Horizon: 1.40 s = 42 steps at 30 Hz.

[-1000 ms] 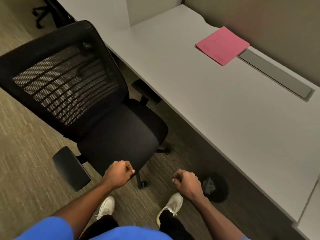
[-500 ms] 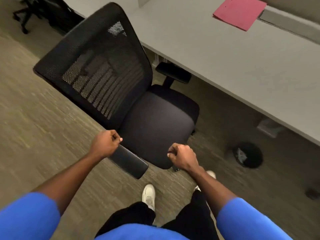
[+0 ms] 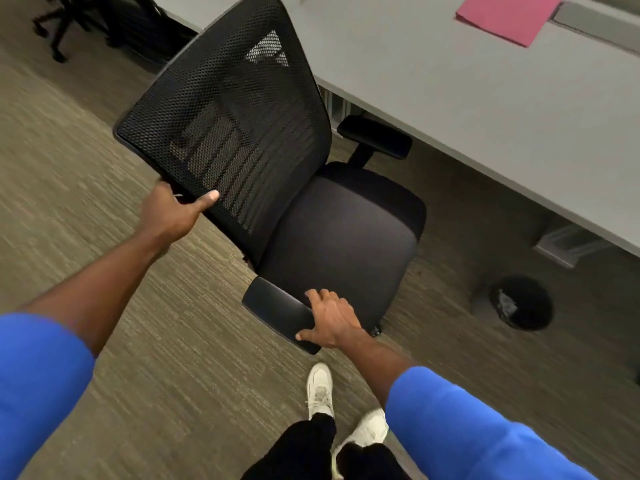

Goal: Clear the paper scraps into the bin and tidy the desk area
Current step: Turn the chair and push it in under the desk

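A black mesh-backed office chair (image 3: pixel 339 233) stands on the carpet beside the grey desk (image 3: pixel 485 109). My left hand (image 3: pixel 173 213) grips the lower edge of the chair's backrest (image 3: pixel 235 126), thumb on the mesh. My right hand (image 3: pixel 332 320) is wrapped around the near armrest (image 3: pixel 273 310). A round black bin (image 3: pixel 523 303) sits on the floor under the desk edge at the right, with a crumpled paper scrap (image 3: pixel 506 302) inside. A pink folder (image 3: pixel 505 15) lies on the desk at the top right.
A grey cable tray cover (image 3: pixel 602 26) runs along the desk's far side. Another chair's wheeled base (image 3: pixel 59 26) is at the top left. A desk leg foot (image 3: pixel 568 244) stands near the bin. My white shoes (image 3: pixel 322 393) are on the carpet.
Both hands went from loose fists near the chair to gripping it: the left took the backrest edge, the right took the near armrest. The view shifted closer to the chair.
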Available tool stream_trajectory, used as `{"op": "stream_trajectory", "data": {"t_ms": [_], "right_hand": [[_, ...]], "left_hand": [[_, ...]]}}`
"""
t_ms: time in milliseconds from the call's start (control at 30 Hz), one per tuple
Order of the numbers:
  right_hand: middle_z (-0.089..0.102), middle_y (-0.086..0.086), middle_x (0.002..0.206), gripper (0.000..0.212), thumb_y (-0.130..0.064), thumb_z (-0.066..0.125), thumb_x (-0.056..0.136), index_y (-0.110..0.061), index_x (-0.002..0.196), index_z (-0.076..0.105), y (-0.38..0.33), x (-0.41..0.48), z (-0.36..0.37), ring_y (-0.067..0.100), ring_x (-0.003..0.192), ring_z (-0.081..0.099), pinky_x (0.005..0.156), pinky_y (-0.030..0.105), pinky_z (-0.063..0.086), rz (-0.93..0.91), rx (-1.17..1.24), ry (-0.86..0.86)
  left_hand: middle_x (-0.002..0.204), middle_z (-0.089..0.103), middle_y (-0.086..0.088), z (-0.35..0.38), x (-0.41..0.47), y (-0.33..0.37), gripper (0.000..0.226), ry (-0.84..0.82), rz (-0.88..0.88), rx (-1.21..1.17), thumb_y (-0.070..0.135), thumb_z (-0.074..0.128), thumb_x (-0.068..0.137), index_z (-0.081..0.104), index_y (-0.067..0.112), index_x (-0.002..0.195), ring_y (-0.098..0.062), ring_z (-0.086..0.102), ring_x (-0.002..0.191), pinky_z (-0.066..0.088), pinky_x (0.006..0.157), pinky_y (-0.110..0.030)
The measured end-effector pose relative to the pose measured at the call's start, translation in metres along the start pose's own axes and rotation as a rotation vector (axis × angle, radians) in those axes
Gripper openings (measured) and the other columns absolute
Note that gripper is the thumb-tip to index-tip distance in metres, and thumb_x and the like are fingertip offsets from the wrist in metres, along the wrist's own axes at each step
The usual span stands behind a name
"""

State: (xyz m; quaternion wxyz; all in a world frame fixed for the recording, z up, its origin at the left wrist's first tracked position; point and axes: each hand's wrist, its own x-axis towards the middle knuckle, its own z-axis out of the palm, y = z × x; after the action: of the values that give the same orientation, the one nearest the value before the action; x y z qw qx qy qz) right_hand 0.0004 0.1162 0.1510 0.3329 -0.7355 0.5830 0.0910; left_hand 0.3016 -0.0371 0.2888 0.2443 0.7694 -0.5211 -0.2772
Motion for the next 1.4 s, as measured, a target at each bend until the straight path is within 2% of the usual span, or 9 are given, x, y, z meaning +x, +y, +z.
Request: {"op": "stream_trajectory", "data": {"t_ms": [133,367,567,833,967,1100,1233,1333,1400], "right_hand": [[0.055,0.012,0.138,0.094,-0.062,0.08,0.076,-0.02,0.148,0.037,-0.005,0.006,0.009,0.035,0.127,0.055,0.107,0.051,0.047,-0.016,-0.033,-0.03],[0.049,0.014,0.142,0.108,-0.058,0.083,0.075,-0.016,0.155,0.025,-0.006,-0.005,0.038,0.037,0.129,0.051,0.109,0.053,0.045,0.034,-0.064,-0.004],[0.051,0.012,0.139,0.103,-0.047,0.083,0.076,-0.02,0.156,0.025,0.015,-0.024,0.045,0.035,0.127,0.052,0.107,0.051,0.044,0.074,-0.109,0.064],[0.052,0.005,0.14,0.092,-0.037,0.08,0.079,-0.026,0.154,0.028,0.068,-0.061,0.035,0.03,0.129,0.053,0.108,0.048,0.045,0.094,-0.149,0.04],[0.053,0.002,0.14,0.091,-0.03,0.079,0.076,-0.027,0.152,0.03,0.094,-0.082,0.029,0.028,0.13,0.054,0.109,0.045,0.044,0.112,-0.202,0.025],[0.052,0.005,0.143,0.081,-0.017,0.069,0.083,-0.024,0.153,0.03,0.114,-0.105,0.022,0.029,0.137,0.05,0.119,0.045,0.036,0.172,-0.229,0.026],[0.051,0.013,0.145,0.072,-0.024,0.069,0.086,-0.016,0.149,0.036,0.129,-0.122,0.009,0.035,0.141,0.046,0.117,0.047,0.04,0.259,-0.231,0.029],[0.053,0.015,0.141,0.066,-0.034,0.072,0.087,-0.013,0.143,0.043,0.134,-0.13,-0.003,0.035,0.136,0.048,0.11,0.045,0.047,0.294,-0.176,0.027],[0.054,0.014,0.139,0.065,-0.039,0.072,0.087,-0.014,0.14,0.045,0.135,-0.137,-0.009,0.034,0.133,0.05,0.105,0.045,0.049,0.31,-0.105,0.056]], "left_hand": [[0.129,0.076,-0.007,0.012,0.007,0.002,0.057,-0.034,-0.032,-0.261,0.054,0.07,0.097,0.067,0.011,0.133,-0.028,0.072,0.123,0.058,0.109,-0.054],[0.134,0.075,-0.006,0.018,0.004,0.001,0.054,-0.107,-0.036,-0.366,0.051,0.063,0.1,0.066,0.012,0.137,-0.028,0.07,0.127,0.056,0.111,-0.057],[0.129,0.078,0.0,0.021,-0.02,0.002,0.039,-0.196,0.019,-0.417,0.037,0.065,0.106,0.069,0.012,0.135,-0.02,0.074,0.123,0.059,0.108,-0.052],[0.113,0.083,0.005,0.042,-0.07,0.006,0.026,-0.226,0.027,-0.379,0.03,0.068,0.104,0.074,0.012,0.122,-0.012,0.079,0.108,0.063,0.104,-0.046],[0.108,0.083,0.003,0.055,-0.104,0.008,0.027,-0.209,0.021,-0.306,0.041,0.072,0.099,0.077,0.019,0.113,-0.015,0.08,0.103,0.065,0.1,-0.048],[0.101,0.082,0.004,0.069,-0.141,0.016,0.038,-0.207,0.033,-0.173,0.056,0.07,0.095,0.078,0.02,0.107,-0.021,0.079,0.099,0.063,0.097,-0.05],[0.081,0.077,0.007,0.089,-0.181,0.035,0.039,-0.141,0.08,-0.053,0.058,0.069,0.095,0.074,0.019,0.092,-0.02,0.075,0.085,0.056,0.078,-0.039],[0.092,0.081,-0.006,0.108,-0.214,0.05,0.046,-0.113,0.089,0.021,0.055,0.066,0.098,0.077,0.011,0.099,-0.035,0.074,0.096,0.059,0.087,-0.046],[0.091,0.08,-0.011,0.12,-0.236,0.057,0.052,-0.1,0.086,0.059,0.058,0.064,0.098,0.075,0.007,0.095,-0.04,0.073,0.096,0.058,0.084,-0.046]]}}
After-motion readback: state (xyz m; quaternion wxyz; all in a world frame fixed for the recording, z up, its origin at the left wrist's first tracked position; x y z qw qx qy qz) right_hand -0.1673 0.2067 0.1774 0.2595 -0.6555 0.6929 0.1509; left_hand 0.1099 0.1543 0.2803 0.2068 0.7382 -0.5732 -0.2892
